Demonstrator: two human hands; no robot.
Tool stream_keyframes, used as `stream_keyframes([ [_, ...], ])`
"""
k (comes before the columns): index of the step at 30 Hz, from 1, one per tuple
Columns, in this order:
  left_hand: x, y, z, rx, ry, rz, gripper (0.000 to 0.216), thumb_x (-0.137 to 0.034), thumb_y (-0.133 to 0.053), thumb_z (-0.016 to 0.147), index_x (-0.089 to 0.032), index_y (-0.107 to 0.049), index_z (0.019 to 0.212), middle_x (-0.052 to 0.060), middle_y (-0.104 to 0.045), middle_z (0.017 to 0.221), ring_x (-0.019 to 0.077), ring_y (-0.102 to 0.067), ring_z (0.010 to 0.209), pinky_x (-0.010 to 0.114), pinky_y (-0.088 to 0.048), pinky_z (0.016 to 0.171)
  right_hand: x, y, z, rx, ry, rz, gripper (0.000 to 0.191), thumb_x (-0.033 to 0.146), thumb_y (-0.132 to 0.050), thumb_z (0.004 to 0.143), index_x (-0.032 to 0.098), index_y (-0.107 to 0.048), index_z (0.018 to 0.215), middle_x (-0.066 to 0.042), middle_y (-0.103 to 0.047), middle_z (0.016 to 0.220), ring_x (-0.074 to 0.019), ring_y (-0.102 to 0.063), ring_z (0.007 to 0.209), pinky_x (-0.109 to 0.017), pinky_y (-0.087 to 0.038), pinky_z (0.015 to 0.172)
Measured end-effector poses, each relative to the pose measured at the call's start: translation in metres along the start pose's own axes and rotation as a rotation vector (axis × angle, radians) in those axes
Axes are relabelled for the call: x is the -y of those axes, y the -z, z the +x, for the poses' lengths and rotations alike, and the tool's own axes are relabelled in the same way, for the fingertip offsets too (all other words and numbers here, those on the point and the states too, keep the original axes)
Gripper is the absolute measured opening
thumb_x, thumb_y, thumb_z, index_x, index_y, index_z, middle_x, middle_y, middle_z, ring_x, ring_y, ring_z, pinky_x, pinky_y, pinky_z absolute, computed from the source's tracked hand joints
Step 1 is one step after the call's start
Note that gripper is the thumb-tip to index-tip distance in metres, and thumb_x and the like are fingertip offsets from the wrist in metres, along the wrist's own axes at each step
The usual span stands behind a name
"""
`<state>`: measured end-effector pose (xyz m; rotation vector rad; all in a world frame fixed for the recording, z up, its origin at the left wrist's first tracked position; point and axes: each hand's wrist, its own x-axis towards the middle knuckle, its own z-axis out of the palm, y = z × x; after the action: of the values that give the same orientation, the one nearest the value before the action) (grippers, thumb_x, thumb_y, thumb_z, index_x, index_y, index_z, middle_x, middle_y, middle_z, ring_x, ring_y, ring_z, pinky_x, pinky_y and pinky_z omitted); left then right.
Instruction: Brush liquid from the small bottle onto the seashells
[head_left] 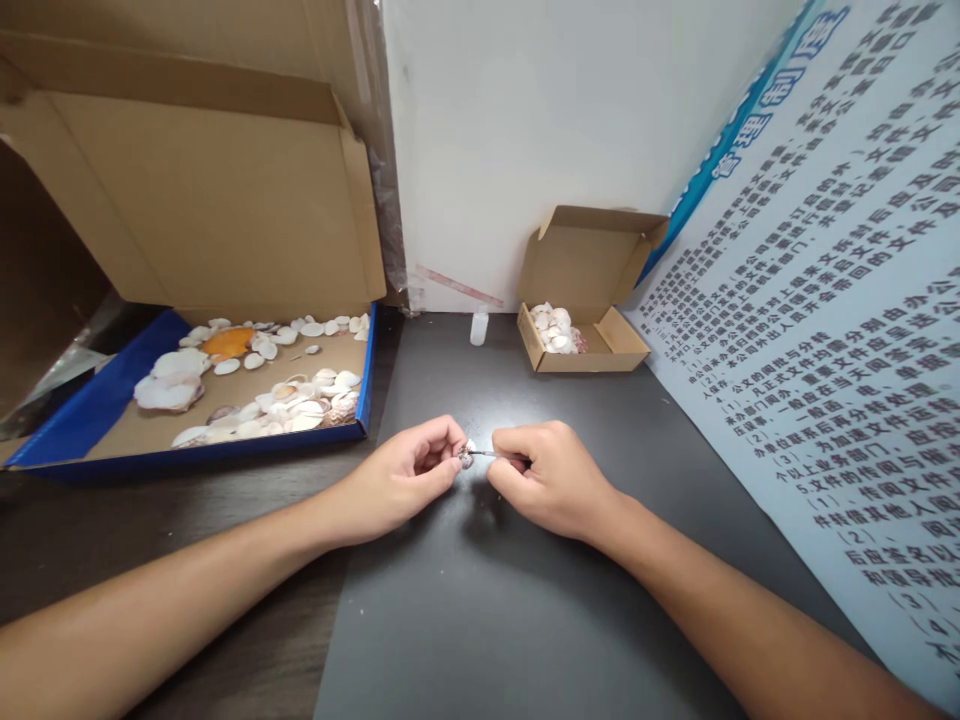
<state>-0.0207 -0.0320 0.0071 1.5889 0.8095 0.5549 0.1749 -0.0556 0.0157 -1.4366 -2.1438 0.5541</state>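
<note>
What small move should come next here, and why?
Probably a light stroke of the thin tool with the right hand: its tip appears to be at the small shell, which the left hand pinches, and those fingers sit close by.

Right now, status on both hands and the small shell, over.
Left hand: pinching small shell. Right hand: gripping thin tool, tip at shell, contact unclear. Bottle standing beyond both hands, not in the way.

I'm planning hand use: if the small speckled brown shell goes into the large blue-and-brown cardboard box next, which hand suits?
Probably the left hand: it holds the shell and is nearer the box; the right hand grips a slim greyish tool.
</note>
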Motion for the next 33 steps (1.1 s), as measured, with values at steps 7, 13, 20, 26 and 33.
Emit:
stream_keyframes([
  [7,0.0026,-0.0001,0.0,0.002,-0.013,0.004,0.022,-0.04,-0.053,0.091,-0.021,-0.045,0.084,-0.008,-0.042,0.062,0.0086,-0.034,0.052,0.024,-0.028,0.05,0.003,0.0005,-0.0028,0.022,0.031,0.001,0.026,0.02,-0.048,0.075,0.019,-0.029,0.057,0.007,-0.03,0.051,-0.0087,-0.023,0.05,-0.026,-0.017,0.053],
  [13,0.003,-0.0016,0.0003,0.005,-0.028,-0.003,0.02,-0.037,-0.053,0.09,-0.02,-0.045,0.083,-0.008,-0.042,0.064,0.0081,-0.034,0.053,0.023,-0.029,0.05,0.0003,0.0028,-0.0007,-0.005,-0.059,-0.079,0.027,0.022,-0.048,0.076,0.019,-0.031,0.056,0.006,-0.029,0.05,-0.0092,-0.021,0.05,-0.027,-0.016,0.052],
  [20,0.0031,-0.0016,0.0004,0.003,-0.046,-0.013,0.018,-0.034,-0.054,0.088,-0.019,-0.045,0.083,-0.008,-0.041,0.065,0.0075,-0.033,0.053,0.022,-0.029,0.051,0.0016,0.002,-0.0015,0.025,0.001,-0.045,0.027,0.022,-0.049,0.076,0.019,-0.03,0.056,0.006,-0.03,0.051,-0.0088,-0.022,0.051,-0.026,-0.016,0.053],
  [26,0.0018,-0.0021,0.0008,0.006,-0.048,-0.015,0.017,-0.032,-0.054,0.088,-0.019,-0.045,0.082,-0.008,-0.041,0.067,0.0075,-0.033,0.054,0.022,-0.029,0.052,0.0012,0.0023,-0.0011,0.009,-0.011,-0.065,0.027,0.021,-0.047,0.075,0.019,-0.029,0.056,0.006,-0.028,0.051,-0.0094,-0.02,0.051,-0.027,-0.016,0.053],
  [33,0.0029,-0.0018,0.0009,0.009,-0.061,-0.015,0.017,-0.032,-0.054,0.089,-0.019,-0.046,0.082,-0.006,-0.042,0.069,0.0079,-0.034,0.057,0.022,-0.029,0.052,0.0032,0.0017,-0.0041,0.034,0.023,-0.035,0.026,0.02,-0.047,0.076,0.019,-0.029,0.058,0.006,-0.027,0.052,-0.0092,-0.019,0.051,-0.027,-0.016,0.053],
])
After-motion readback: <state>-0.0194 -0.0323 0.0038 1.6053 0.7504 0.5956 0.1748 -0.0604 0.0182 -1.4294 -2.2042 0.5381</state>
